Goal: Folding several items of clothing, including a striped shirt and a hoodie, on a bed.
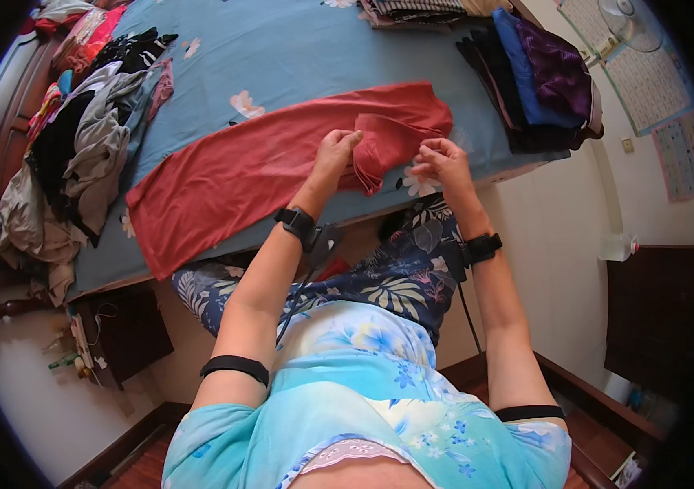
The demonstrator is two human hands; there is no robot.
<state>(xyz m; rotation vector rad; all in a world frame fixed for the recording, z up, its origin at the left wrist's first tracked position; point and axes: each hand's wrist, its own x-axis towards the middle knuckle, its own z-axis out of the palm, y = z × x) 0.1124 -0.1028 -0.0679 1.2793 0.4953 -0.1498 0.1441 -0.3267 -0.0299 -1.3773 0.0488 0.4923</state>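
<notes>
A red cloth garment (243, 171), laid out as a long folded strip, lies across the near side of the bed. Close to its right end, a smaller flap (377, 143) is turned back and bunched, with layered edges hanging towards me. My left hand (336, 150) pinches the left edge of that flap between thumb and fingers. On the flap's other side is my right hand (446, 164), its fingers curled at the red cloth's near right edge. Whether those fingers grip any fabric cannot be made out.
Blue floral sheet (249, 49) covers the bed. Loose clothes (96, 134) are heaped along its left side. Folded dark, blue and purple clothes (542, 79) are stacked at the right corner, and another folded pile (414, 12) sits at the far edge. Wall charts (646, 85) hang at right.
</notes>
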